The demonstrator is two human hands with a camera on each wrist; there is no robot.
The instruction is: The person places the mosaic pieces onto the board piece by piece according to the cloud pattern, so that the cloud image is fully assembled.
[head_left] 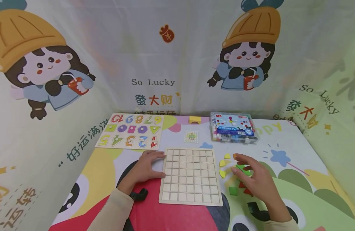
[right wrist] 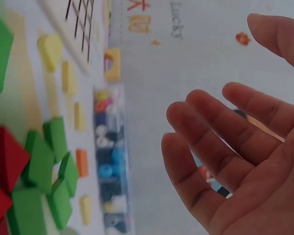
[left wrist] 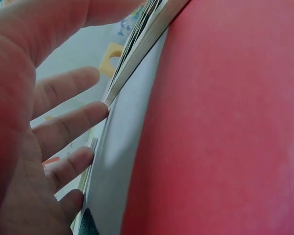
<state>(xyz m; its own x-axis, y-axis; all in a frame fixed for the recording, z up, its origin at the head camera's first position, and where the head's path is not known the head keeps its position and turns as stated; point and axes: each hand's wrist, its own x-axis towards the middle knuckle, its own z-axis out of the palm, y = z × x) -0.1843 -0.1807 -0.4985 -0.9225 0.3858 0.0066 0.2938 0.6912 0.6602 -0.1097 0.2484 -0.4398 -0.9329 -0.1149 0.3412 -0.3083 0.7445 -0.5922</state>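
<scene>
1. Head view: a pale wooden board with a square grid (head_left: 190, 180) is lying on the brightly printed table (head_left: 174, 221), between the two hands. Its left edge is being touched by the left hand (head_left: 143, 166), whose thumb and fingers are being held apart.
2. Head view, right side: the right hand (head_left: 256, 179) is being held over small flat coloured pieces, thumb and fingers parted, with nothing being pinched. Three yellow rounded pieces (head_left: 222, 163), a small orange piece (head_left: 235, 156), a green square piece (head_left: 233, 191) and red pointed pieces (head_left: 248, 192) are lying just beside the board; others are being partly hidden by the hand.
3. Left wrist view: the fingers are being spread, and one fingertip is apparently meeting the board's edge. The board could be turned or slid if that edge were pressed too firmly.
4. Right wrist view: the fingers are being loosely bent, the thumb standing well apart, and no piece is being gripped. Green and red pieces are lying crowded together, so neighbours could be knocked aside by a low thumb or palm, or two could be caught at once.
</scene>
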